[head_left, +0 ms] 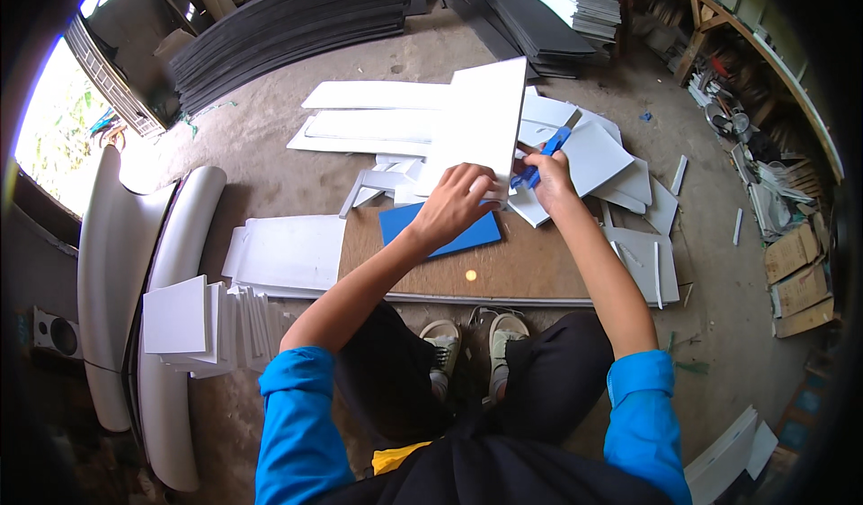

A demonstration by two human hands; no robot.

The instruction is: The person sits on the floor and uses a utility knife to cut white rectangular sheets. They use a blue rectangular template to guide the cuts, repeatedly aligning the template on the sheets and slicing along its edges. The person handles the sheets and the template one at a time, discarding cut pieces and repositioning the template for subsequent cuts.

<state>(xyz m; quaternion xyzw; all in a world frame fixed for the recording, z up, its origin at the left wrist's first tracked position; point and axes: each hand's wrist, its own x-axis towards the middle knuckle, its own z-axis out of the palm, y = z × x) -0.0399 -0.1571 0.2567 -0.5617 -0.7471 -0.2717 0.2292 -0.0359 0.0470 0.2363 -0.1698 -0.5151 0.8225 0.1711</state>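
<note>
A white foam board [481, 114] stands tilted up before me, and its lower edge is pinched by my left hand [457, 198]. My right hand [550, 177] is closed round a blue utility knife [550, 153], whose blade points away from me. It is close to the board's right edge; whether its fingers also touch the board I cannot tell. Below my left hand lies a flat blue rectangular piece [463, 240]. That piece rests on a brown wooden board [530, 267] in front of my feet.
White strips [373, 126] and cut white pieces [589, 155] lie beyond the wooden board. A row of small white panels [180, 316] stands at left, by curved white mouldings [184, 262]. Dark sheets [297, 33] and a white stack [575, 6] are at the back.
</note>
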